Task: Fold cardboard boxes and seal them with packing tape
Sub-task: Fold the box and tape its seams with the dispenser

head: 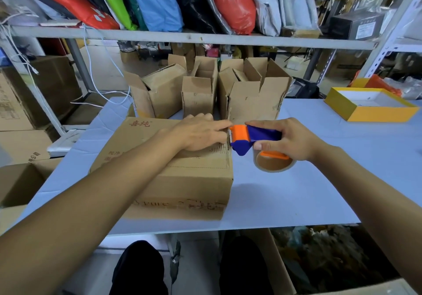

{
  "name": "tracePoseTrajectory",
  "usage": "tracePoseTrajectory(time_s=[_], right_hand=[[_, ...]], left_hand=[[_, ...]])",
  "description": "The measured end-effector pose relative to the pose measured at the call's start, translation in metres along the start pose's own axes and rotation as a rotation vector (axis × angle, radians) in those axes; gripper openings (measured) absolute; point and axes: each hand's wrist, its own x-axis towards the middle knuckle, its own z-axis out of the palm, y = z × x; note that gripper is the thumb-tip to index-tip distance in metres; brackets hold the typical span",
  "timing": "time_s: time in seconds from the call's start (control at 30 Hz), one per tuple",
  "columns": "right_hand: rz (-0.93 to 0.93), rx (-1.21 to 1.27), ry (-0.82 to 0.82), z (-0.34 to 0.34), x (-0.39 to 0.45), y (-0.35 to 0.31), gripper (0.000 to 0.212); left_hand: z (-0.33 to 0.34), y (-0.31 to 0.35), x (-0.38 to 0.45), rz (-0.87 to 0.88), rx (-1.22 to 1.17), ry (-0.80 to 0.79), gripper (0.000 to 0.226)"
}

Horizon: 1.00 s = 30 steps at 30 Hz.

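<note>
My left hand (201, 132) presses flat on the closed cardboard box (164, 164) on the table (296, 192), while my right hand (290, 143) grips the blue-and-orange tape dispenser (249, 140) at the box's right edge.

I see the left hand (201, 132) flat on top of the closed cardboard box (164, 171), fingers straight, pressing near its right edge. The right hand (287, 141) grips the blue-and-orange tape dispenser (251, 139), its orange roller end touching the box's top right edge just beside the left fingertips. The brown tape roll (274, 162) hangs under the dispenser, above the white table (296, 192). Behind the box stand three open cardboard boxes (205, 89), flaps up. A yellow tray box (370, 105) sits far right on the table. Coloured bags (159, 0) line the shelf (182, 36) above.
</note>
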Motion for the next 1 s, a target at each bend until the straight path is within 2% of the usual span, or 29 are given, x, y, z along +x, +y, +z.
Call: tracePoseTrajectory(time_s=[0.2,0.57,1.0], right_hand=[[0.077,-0.015,0.004,-0.007,-0.020,0.031,0.051],[0.045,-0.318,-0.163,-0.010,0.009,0.016,0.060],[-0.006,-0.528,-0.271,-0.019,0.042,-0.024,0.044]], left_hand=[[0.002,-0.002,-0.001,-0.011,-0.054,0.041,0.032],[0.001,0.002,-0.011,0.053,-0.129,0.073,0.025],[0.002,0.000,-0.007,0.044,-0.097,0.059,0.023]])
